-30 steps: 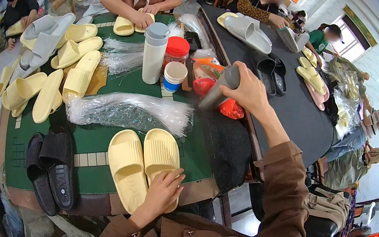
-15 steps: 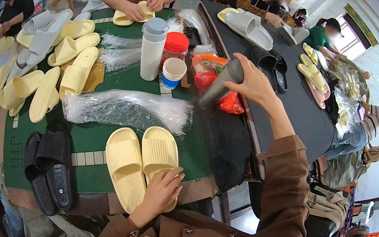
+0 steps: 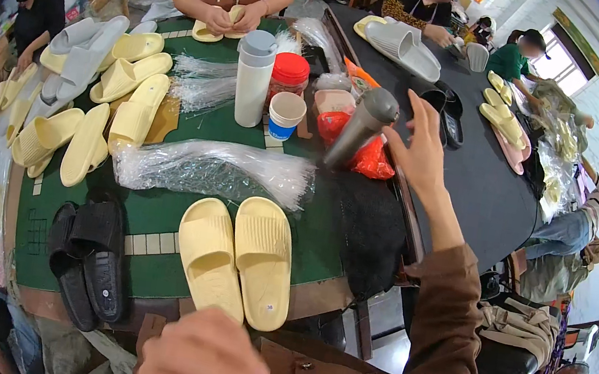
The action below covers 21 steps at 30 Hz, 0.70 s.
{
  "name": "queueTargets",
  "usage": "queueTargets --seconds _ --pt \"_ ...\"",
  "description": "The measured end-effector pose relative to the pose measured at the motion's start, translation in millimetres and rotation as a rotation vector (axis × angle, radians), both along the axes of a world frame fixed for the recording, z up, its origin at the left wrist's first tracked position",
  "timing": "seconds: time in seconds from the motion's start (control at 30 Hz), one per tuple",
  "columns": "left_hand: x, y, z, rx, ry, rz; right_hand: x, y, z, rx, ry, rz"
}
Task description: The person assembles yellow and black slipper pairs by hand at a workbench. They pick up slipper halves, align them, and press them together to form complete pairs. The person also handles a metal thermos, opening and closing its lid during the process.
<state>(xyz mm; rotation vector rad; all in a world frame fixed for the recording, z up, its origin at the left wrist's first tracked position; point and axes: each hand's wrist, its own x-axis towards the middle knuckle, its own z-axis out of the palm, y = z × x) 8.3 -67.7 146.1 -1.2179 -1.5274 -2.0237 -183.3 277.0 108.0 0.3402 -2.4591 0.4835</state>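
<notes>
While cream slippers (image 3: 266,259) lie paired, unbagged, at the bench's near edge (image 3: 322,299), my right grip (image 3: 420,154) is spread beside the grey bottle (image 3: 357,130); my blurred left grip (image 3: 206,361) I can't tell.

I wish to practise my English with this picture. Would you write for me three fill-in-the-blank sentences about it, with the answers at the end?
1. The person's ____ hand is beside the dark grey bottle.
2. To the left of the pale yellow slippers lies a ____ pair.
3. The jar behind the cup has a ____ lid.

Missing words: right; black; red.
</notes>
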Motion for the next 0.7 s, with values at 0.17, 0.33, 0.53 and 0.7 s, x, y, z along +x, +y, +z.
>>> queueTargets --seconds 0.17,0.33,0.53,0.7 --pt "11 12 23 0.332 0.018 -0.237 66 -16 22 -0.240 0.065 0.128" --pt "19 21 29 0.385 -0.023 -0.207 165 -53 67 -0.376 0.140 0.376" --pt "30 38 35 0.487 -0.055 -0.200 208 -105 97 -0.814 0.287 1.340" --pt "33 33 39 0.417 -0.028 -0.215 224 -115 106 -0.873 0.063 1.337"
